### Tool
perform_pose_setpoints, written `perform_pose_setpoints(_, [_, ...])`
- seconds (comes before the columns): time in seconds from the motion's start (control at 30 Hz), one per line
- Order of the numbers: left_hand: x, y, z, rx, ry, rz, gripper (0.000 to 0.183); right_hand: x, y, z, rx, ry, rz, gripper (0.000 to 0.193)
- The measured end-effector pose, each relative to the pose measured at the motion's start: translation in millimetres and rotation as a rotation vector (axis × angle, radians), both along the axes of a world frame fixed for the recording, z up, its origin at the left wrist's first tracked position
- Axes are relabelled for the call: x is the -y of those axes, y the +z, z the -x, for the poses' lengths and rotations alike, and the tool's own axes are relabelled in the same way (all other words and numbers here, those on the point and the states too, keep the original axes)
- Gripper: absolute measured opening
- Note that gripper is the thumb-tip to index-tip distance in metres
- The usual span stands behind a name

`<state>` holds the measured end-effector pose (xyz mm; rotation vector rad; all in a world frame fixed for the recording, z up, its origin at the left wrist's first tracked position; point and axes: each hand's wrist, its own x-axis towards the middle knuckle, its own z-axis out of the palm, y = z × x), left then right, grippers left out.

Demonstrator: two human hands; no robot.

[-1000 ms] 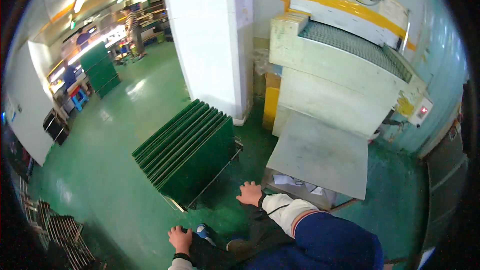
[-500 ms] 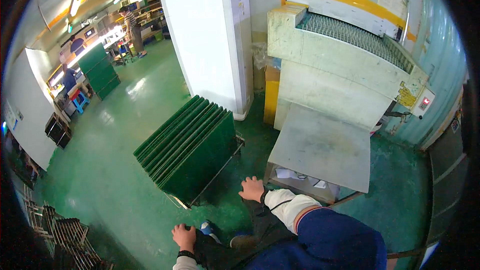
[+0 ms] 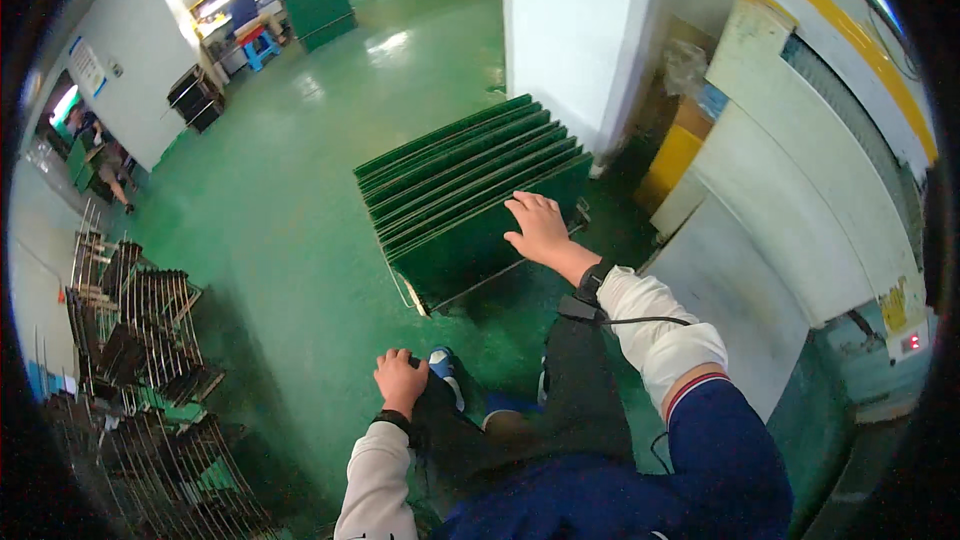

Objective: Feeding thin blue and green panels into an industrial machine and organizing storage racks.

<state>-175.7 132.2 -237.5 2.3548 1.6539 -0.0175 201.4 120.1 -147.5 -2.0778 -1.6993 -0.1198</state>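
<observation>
Flat green rectangular boards (image 3: 455,255) stand upright in a metal wire rack (image 3: 413,294). The right hand (image 3: 543,227), partly open, holding nothing, is toward its right corner; contact unclear. The left hand (image 3: 400,381), loosely bent, empty, rests at the dark-trousered knee (image 3: 437,408).

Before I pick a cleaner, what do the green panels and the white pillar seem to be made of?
Green panels: possibly coated board or plastic, matte-looking; thin, straight edges suggest rigid sheets.
White pillar: perhaps painted plaster, smooth; broad, even faces, no visible grain.
</observation>
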Motion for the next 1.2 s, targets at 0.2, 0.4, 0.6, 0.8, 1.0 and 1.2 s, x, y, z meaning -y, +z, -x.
perform_pose_setpoints(0.2, [-4, -5, -3, 0.043, -0.003, -0.045, 0.039, -37, -9, -10, -0.043, 0.028, 0.347, 0.069])
perform_pose_setpoints(0.4, [-10, -4, -7, 0.033, -0.021, 0.026, 0.039, -58, -34, -4, 0.012, 0.099, 0.37, 0.071])
perform_pose_setpoints(0.6, [-13, 0, -5, 0.036, -0.03, 0.012, 0.039, -56, -60, -11, 0.029, 0.078, 0.39, 0.067])
perform_pose_setpoints(0.8, [-13, 2, 3, 0.048, -0.008, 0.031, 0.036, -47, -98, 2, 0.046, 0.14, 0.435, 0.054])
perform_pose_setpoints(1.0, [-10, 6, 11, 0.062, 0.015, 0.029, 0.037, -38, -165, 51, -0.019, 0.303, 0.598, 0.045])
perform_pose_setpoints(1.2, [-43, -27, 4, -0.026, -0.021, 0.068, 0.031, -22, -169, 95, -0.417, 0.478, 0.855, 0.043])
